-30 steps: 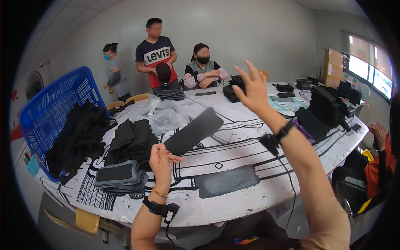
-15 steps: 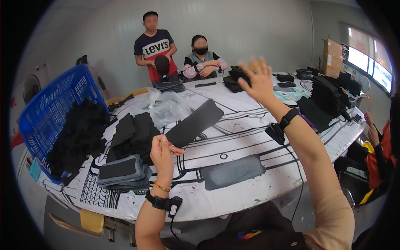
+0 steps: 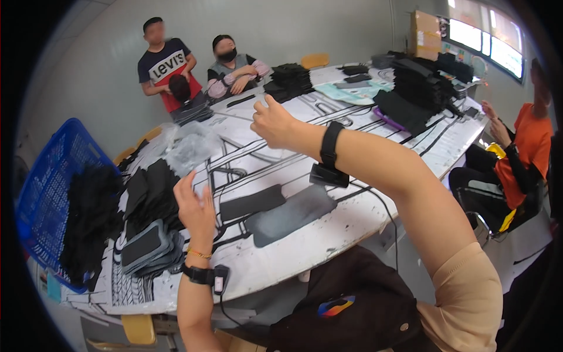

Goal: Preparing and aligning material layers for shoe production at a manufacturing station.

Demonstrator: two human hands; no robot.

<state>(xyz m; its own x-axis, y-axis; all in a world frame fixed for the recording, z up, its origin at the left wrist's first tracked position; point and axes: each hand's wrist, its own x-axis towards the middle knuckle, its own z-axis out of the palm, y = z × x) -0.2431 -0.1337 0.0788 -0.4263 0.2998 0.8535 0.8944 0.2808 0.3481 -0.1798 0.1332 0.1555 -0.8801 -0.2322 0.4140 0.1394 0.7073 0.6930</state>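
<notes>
Strip (image 3: 252, 203), black, flat on table (image 3: 281, 259), just right of left grip (image 3: 197, 210)

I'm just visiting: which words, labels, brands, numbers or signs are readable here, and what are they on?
Shirt of the standing person: large dark lettering across a white band; readable, but I won't copy it out.
White label on the left wrist's black strap: too small to read.
Coloured emblem on the dark garment: no readable words.
Cardboard box: any marks are too blurred.
</notes>
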